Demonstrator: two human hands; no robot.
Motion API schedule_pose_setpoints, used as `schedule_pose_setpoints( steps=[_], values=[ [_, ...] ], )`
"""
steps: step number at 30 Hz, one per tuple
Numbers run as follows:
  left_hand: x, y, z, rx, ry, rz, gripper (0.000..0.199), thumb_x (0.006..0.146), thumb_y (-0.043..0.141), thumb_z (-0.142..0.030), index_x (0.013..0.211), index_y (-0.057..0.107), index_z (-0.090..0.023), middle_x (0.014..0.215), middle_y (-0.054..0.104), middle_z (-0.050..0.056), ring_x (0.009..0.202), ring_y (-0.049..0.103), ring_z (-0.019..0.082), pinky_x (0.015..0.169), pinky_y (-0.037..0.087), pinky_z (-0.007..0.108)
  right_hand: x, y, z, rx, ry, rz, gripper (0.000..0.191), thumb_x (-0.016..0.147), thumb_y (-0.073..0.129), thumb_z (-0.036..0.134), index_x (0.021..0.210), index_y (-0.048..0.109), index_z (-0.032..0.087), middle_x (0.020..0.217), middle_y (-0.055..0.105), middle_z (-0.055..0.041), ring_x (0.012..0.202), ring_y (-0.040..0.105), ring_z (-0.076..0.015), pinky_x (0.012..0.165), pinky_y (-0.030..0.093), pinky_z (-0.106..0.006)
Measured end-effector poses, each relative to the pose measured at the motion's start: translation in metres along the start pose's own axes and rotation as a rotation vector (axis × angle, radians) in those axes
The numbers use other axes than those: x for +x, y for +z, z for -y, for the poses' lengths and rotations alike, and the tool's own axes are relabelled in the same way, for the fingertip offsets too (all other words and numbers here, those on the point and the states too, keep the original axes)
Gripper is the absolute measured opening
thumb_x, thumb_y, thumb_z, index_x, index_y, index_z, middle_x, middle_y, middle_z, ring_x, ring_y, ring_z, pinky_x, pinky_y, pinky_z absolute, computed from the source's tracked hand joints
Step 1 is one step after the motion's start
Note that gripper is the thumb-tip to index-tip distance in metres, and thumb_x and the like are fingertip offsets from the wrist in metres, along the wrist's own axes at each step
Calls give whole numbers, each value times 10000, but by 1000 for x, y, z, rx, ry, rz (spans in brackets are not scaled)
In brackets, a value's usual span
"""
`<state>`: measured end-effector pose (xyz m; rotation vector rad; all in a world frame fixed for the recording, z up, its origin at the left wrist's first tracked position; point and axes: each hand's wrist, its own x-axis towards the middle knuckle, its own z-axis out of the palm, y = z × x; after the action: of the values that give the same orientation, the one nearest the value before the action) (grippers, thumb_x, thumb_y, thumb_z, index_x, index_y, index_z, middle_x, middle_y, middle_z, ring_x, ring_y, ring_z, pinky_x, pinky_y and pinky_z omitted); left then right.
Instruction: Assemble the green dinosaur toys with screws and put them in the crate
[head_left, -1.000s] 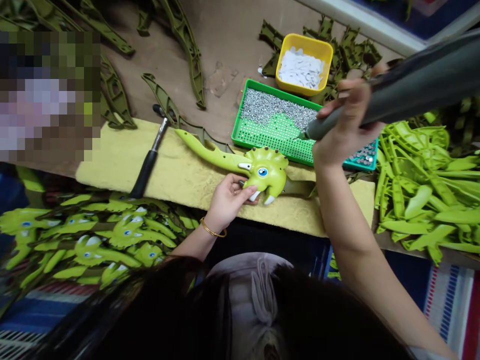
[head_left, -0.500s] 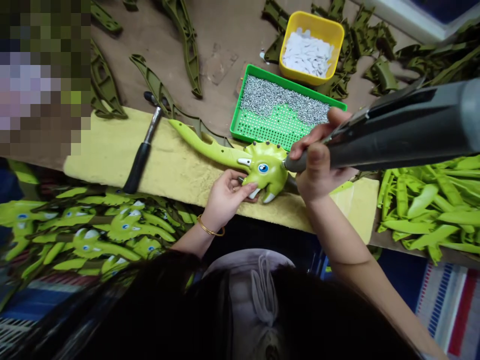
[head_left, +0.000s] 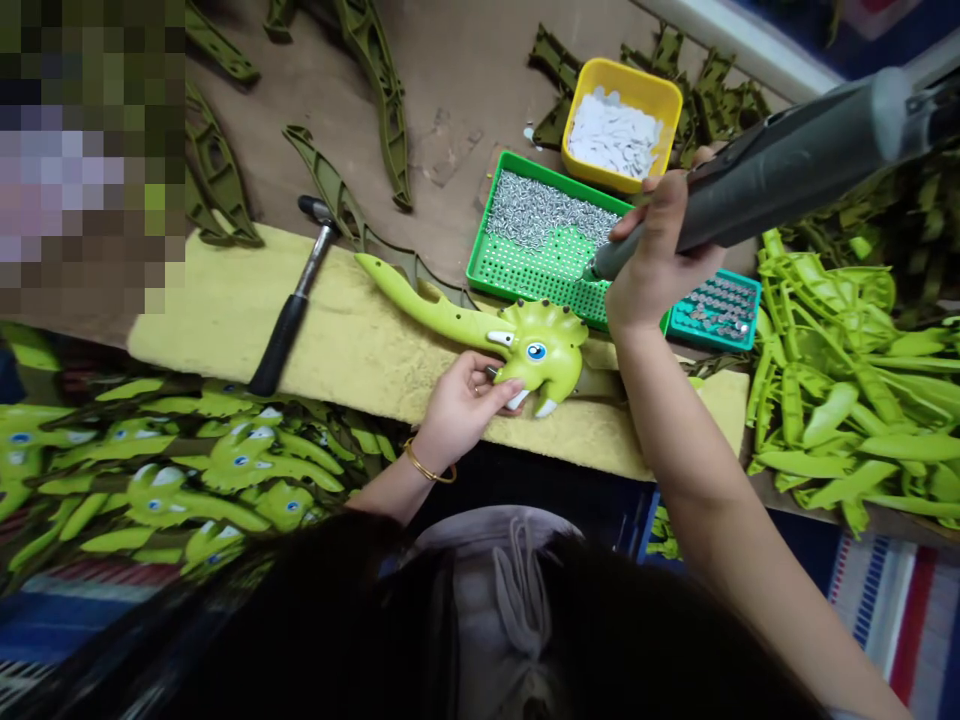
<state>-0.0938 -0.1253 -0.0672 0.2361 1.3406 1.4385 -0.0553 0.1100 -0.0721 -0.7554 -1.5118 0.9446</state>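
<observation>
A lime-green dinosaur-head piece (head_left: 555, 365) with a blue eye, white horns and a long curved arm lies on the yellow cloth (head_left: 375, 375). My left hand (head_left: 465, 400) pinches its lower edge by a white horn. Wrapped round a dark grey power screwdriver (head_left: 787, 160), my right hand (head_left: 660, 250) holds it tilted, its tip over the green tray (head_left: 484, 240) of small silver screws. The tip is above and apart from the dinosaur head. Whether a screw sits on the tip cannot be made out.
A hammer (head_left: 292, 310) lies on the cloth's left part. Behind stand a yellow tub (head_left: 585, 165) of white pieces and a small teal tray (head_left: 716, 340) of metal discs. Lime-green parts (head_left: 847, 400) pile up at right, finished-looking heads (head_left: 240, 455) at lower left, olive parts (head_left: 375, 100) at the back.
My right hand has lifted the screwdriver off the dinosaur head, up and over the screw tray. My left hand keeps its pinch. The view has shifted slightly, and the teal tray now shows.
</observation>
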Motion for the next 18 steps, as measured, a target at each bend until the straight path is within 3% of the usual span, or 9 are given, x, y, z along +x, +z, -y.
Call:
schedule_pose_setpoints(
  steps=[4,7,9,11,14,18],
  values=[
    [0,1,0,-26,0,2,543,591,845,-454,894,495,-170,704,672,-26,600,680,142,617,612,309,-2,2,3,35,-4,-28,593,877,480,650,1289,393,232,827,591,-6,535,501,-80,552,492,-298],
    [0,-1,-1,-25,-8,12,521,615,837,-411,908,479,-170,706,665,-30,609,675,131,618,594,289,0,4,32,112,-154,-131,411,840,610,565,1107,517,267,876,596,14,495,483,-55,465,436,-257],
    [0,-2,-2,-17,-14,54,531,597,853,-323,932,470,-173,723,661,-37,637,673,119,633,574,260,-5,2,61,199,-242,-156,256,882,582,467,1053,564,278,868,601,40,474,493,-35,424,388,-208],
    [-1,-3,-1,-22,-4,93,573,555,867,-225,959,463,-180,738,647,-51,676,671,111,651,554,238,-19,-4,92,316,-247,-88,204,910,536,406,1067,605,295,856,609,55,486,519,-17,424,376,-169],
    [-1,-4,1,-40,17,102,574,547,850,-148,958,451,-186,744,625,-60,695,659,105,653,530,228,-52,-15,130,409,-129,114,273,855,605,482,1069,654,320,853,624,51,459,517,-21,383,406,-168],
    [0,-2,0,-15,19,83,513,567,814,-101,924,455,-179,665,543,-96,569,572,58,545,457,187,-91,-28,144,285,-103,342,364,819,635,535,1136,634,357,864,615,47,478,536,-59,406,505,-219]
  ],
)
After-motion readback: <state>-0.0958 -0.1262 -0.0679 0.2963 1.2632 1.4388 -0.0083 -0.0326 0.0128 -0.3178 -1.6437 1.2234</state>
